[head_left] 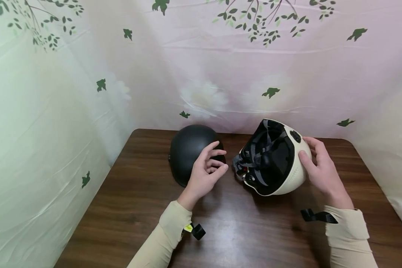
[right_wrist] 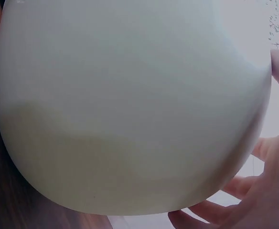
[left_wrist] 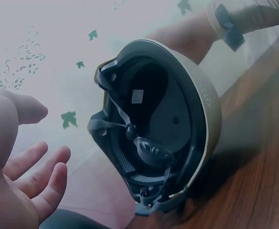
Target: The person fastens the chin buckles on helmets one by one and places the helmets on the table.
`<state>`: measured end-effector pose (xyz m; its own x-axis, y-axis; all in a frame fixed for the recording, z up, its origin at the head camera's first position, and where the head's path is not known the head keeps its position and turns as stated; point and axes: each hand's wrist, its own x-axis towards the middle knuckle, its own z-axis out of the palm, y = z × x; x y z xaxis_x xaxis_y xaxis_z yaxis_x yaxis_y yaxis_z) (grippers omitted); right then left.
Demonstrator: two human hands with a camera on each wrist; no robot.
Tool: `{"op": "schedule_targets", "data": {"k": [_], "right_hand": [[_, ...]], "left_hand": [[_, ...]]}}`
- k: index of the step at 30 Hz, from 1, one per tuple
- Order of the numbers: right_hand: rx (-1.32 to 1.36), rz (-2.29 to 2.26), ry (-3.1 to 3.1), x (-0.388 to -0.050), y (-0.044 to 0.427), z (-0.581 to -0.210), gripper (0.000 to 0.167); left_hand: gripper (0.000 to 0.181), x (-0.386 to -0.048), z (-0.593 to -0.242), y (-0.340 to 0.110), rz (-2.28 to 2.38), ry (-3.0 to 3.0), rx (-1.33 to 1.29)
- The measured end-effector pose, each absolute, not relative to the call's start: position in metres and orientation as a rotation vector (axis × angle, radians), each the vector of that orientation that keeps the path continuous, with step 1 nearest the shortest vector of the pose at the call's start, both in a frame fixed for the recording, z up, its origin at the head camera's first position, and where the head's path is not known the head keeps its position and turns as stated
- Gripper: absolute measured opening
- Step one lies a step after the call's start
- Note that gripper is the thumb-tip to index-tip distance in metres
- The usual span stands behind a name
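A cream-white helmet (head_left: 299,172) is tipped on its side at the right of the table, its black padded inside (left_wrist: 168,109) turned toward the left hand. Grey chin straps (head_left: 253,153) lie across the opening. The right hand (head_left: 325,175) grips the shell from the right, thumb on the near side and fingers spread over the back. In the right wrist view the smooth shell (right_wrist: 130,114) fills most of the picture. My left hand (head_left: 206,172) hovers with loosely bent fingers, holding nothing, in front of a matte black helmet (head_left: 187,154) that rests dome up and is partly hidden by it.
Both helmets are toward the back of a dark wood-grain table (head_left: 120,223). A pale cloth (head_left: 201,67) printed with leaves hangs behind the table and along its sides. Dark straps (head_left: 318,216) hang from both sleeve cuffs.
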<state>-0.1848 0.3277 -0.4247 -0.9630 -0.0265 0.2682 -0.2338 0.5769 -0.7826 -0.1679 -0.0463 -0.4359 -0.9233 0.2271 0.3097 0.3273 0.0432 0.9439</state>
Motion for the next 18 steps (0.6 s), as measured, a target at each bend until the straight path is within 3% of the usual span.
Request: {"op": "schedule_targets", "data": {"k": [18], "right_hand": [[0.288,1.363,-2.592,-0.1887,0.3329,-0.4241,0.063]], "left_hand": [[0.063,-0.1599,-0.4446,-0.0501,-2.028,-2.246,-0.547]]}}
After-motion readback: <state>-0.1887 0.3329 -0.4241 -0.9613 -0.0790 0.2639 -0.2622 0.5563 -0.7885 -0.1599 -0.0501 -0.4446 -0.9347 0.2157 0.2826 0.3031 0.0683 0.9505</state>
